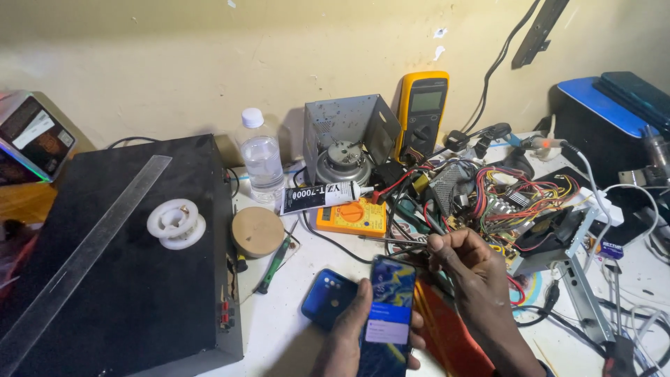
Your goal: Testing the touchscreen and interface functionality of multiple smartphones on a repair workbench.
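My left hand [352,328] grips a smartphone [388,314] with a lit blue and yellow screen, held upright over the white bench. My right hand [464,262] pinches a thin metal tool [391,239] whose shaft points left, just above the phone's top edge. A second, dark blue phone [328,298] lies face down on the bench, just left of the held one. A red flat sheet [447,335] lies under my right forearm.
A black amplifier box [139,279] carrying a clear ruler [84,244] and a white spool [176,223] fills the left. Behind stand a water bottle [262,157], a glue tube [321,197], an orange multimeter [352,216], a yellow multimeter [422,112], and tangled wires and circuit boards [516,202].
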